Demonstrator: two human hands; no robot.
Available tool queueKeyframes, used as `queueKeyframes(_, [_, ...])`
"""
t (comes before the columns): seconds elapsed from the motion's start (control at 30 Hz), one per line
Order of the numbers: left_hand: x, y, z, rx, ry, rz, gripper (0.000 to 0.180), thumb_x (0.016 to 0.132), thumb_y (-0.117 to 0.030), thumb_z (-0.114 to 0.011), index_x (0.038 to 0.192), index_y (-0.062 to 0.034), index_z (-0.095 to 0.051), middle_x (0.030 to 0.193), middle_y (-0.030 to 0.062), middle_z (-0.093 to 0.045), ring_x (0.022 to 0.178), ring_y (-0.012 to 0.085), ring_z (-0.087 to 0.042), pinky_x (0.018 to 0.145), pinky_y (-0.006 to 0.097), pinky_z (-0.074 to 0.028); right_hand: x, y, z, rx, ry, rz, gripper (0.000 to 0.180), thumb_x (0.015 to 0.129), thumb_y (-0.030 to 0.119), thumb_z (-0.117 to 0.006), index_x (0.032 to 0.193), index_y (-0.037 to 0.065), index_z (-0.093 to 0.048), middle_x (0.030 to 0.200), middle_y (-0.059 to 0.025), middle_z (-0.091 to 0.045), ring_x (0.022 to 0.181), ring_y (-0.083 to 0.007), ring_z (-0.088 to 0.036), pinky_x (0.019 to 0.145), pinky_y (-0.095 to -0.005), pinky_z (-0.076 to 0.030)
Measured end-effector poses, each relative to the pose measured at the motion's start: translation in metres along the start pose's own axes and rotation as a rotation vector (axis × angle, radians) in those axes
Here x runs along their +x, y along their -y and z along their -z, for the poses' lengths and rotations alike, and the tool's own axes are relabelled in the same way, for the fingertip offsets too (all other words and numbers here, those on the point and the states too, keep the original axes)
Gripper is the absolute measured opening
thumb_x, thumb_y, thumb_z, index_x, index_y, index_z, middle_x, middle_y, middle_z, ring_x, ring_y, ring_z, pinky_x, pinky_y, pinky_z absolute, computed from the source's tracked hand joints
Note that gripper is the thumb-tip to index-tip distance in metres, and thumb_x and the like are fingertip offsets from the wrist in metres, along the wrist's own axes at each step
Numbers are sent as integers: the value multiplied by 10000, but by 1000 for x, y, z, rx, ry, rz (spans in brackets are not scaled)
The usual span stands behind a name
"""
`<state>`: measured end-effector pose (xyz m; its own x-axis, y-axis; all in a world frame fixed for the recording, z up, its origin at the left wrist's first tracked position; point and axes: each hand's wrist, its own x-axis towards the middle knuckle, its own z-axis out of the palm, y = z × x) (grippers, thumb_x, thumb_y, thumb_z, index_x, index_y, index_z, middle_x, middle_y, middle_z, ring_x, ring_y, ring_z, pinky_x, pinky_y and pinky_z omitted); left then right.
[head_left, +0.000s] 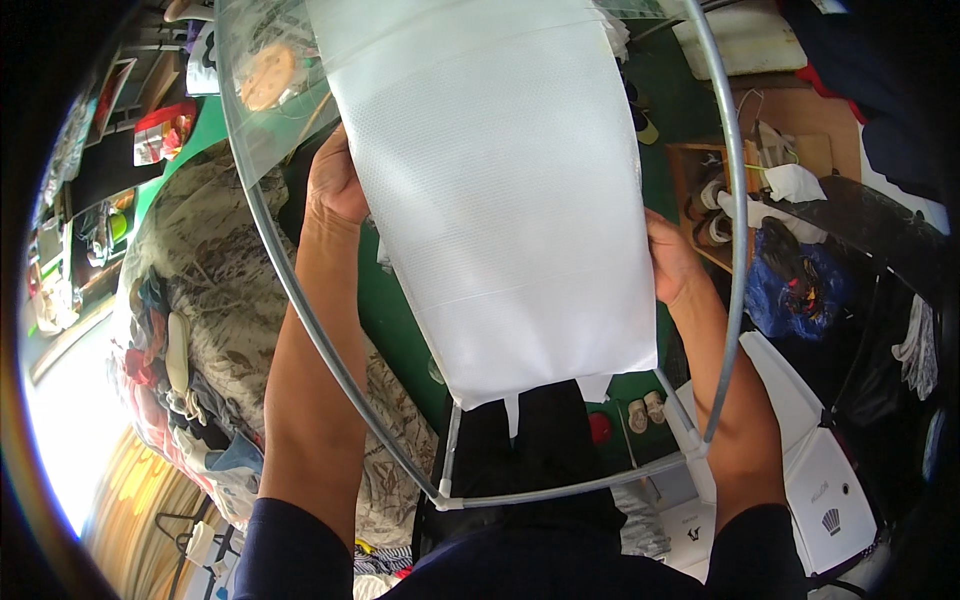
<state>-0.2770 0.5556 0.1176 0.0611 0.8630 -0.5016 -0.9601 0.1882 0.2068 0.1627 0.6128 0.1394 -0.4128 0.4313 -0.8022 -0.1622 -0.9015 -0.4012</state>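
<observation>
Head view: the white sheet [500,220] shows within the outline of the grey frame [737,200], its upper end out of view. We have the left hand [337,180] at its left edge and the right hand [673,258] lower down at its right edge. Both sets of fingers go behind the sheet (so we cannot tell whether either hand is closed on it). Handling, our judgement: level the hands, draw evenly outward and hold the face flat, since the lower edge looks uneven. We should watch the tab [512,415] hanging below that edge, which could snag on the frame, and avoid creasing the clear film [290,130] at upper left.
</observation>
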Motion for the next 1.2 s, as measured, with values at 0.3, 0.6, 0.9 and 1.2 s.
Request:
queueKeyframes(0.3, [5, -3, 8, 1, 21, 14, 338, 1077, -195, -541, 1278, 55, -648, 1231, 185, -726, 1080, 297, -723, 967, 456, -604, 1, -2, -8, -117, -179, -97, 295, 1012, 274, -711, 1194, 45, -746, 1020, -115, -758, 894, -151, -724, 719, -314, -622])
queueKeyframes(0.6, [7, 4, 5, 43, -31, 18, 358, 1090, -225, -533, 1272, 61, -648, 1217, 185, -734, 1025, 278, -746, 882, 433, -647, -1, -1, -20, -174, -192, 22, 279, 1012, 275, -724, 1179, 50, -722, 973, -86, -736, 821, -122, -690, 648, -276, -572])
queueKeyframes(0.9, [2, 8, -3, 425, -517, -367, 271, 1083, -170, -570, 1208, 40, -685, 1067, 117, -743, 927, 203, -722, 805, 389, -615, -39, 14, -27, -553, -310, 436, 236, 1024, 237, -722, 1144, 34, -739, 960, -15, -730, 843, -96, -644, 792, -257, -519])
queueKeyframes(1.2, [-19, 1, -35, 630, -399, -440, 238, 1072, -212, -639, 1107, 8, -725, 932, 42, -711, 840, 120, -655, 748, 285, -537, -35, 20, -19, -440, -142, 256, 303, 1032, 168, -692, 1304, 34, -685, 1095, -40, -739, 960, -123, -657, 877, -298, -526])
